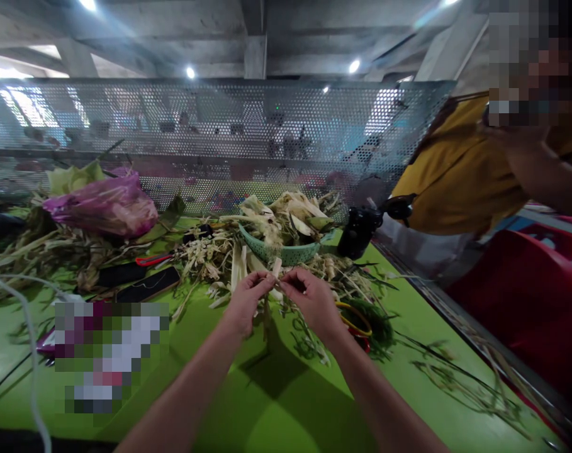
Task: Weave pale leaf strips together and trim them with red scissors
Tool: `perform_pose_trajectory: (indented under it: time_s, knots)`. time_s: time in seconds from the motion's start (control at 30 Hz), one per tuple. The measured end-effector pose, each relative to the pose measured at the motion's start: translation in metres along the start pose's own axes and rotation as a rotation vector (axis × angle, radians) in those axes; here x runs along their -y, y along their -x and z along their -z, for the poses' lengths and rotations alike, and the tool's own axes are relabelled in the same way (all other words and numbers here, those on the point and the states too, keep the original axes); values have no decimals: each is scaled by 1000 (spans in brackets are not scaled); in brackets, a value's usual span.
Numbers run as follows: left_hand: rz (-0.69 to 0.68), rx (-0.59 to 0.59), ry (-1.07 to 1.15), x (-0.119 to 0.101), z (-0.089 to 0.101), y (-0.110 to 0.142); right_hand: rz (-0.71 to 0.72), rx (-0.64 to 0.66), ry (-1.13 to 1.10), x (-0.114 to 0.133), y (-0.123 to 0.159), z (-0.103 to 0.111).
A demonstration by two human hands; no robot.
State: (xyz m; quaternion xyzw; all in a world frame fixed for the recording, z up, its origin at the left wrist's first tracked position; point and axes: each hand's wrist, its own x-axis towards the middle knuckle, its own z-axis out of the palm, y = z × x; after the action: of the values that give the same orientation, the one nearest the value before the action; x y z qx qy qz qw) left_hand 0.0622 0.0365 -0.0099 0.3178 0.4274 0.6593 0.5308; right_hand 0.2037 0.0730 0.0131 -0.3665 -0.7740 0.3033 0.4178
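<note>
My left hand (252,301) and my right hand (313,301) meet above the green table, each with thumb and fingers pinched together. Between them stands a pale strip that looks like dried husk (277,267), its top sticking up past my fingertips. A thin stalk-like piece (267,318) hangs below my left fingers. Just beyond my hands is a green basket (286,253) heaped with dry husks (295,214). Beside my right wrist lie scissors with yellow and red handles (358,319), partly covered by my arm, next to dark green thread-like material (377,327).
Dry plant scraps (205,255) spread around the basket. At left are a pink plastic bag (104,204), a red cutter (152,259), dark flat objects (146,284) and a white cable (28,321). A black camera (358,231) stands right, near a person in yellow (460,170). A perforated metal screen (210,126) backs the table.
</note>
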Motion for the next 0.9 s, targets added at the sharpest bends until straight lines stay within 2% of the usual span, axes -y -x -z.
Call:
perform_pose_trajectory:
  time_s: [0.13, 0.2, 0.4, 0.57, 0.63, 0.73, 0.83, 0.9]
  knots:
    - [4, 20, -31, -1, -1, 1, 29, -3, 109, 0, 1, 0]
    - [15, 16, -7, -2, -1, 1, 12, 5, 80, 0, 0, -1]
    - [79, -109, 238, -5, -2, 0, -180, 4, -393, 5, 2, -12]
    - [29, -122, 314, -3, -4, 1, -245, 85, -620, 9, 6, -34]
    - [9, -133, 304, -3, -5, 2, -237, 82, -577, 7, 7, -42]
    - [-8, -182, 286, -4, -5, 2, -182, -24, -344, 2, 9, -47]
    - [33, -218, 329, -4, -3, -1, -31, -112, -11, -1, 11, -50]
    - [58, -234, 365, -3, 0, -4, 54, -120, 127, -1, 13, -53]
